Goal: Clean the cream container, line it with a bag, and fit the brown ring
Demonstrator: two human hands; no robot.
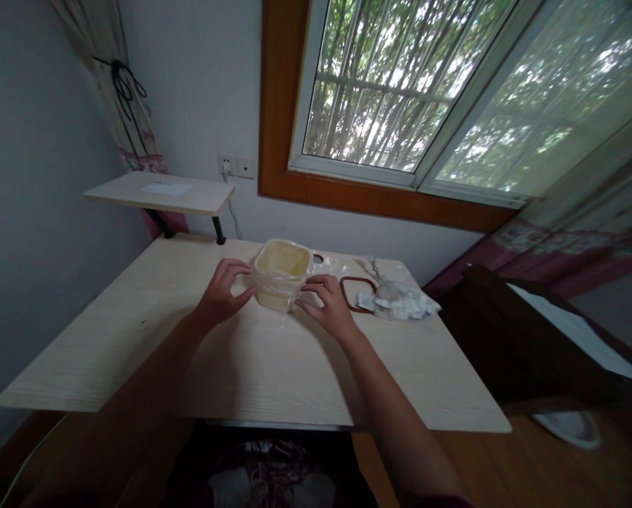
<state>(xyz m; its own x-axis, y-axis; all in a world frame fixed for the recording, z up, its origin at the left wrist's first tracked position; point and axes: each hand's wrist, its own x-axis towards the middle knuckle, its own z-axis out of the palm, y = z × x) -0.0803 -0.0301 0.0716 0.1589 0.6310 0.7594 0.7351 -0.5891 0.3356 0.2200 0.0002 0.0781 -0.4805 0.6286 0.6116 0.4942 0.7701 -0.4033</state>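
A pale yellow square plastic container (281, 262) stands upright on the table, its top open. Clear plastic film (280, 283) wraps around its rim and hangs wrinkled down the outside. My left hand (225, 291) is at the container's left side, thumb and fingertips closed on the film's edge. On the right side, my right hand (326, 302) pinches the film near the front right corner, its thumb low against the container wall. The inside of the container looks yellowish, with no contents that I can make out.
A reddish-brown square ring (358, 309) lies right of my right hand, beside a crumpled clear plastic bag (407, 302) with whitish contents. At the back left, a raised shelf (120, 189) carries a paper sheet (168, 189). The light wood table (278, 374) ends close to my lap.
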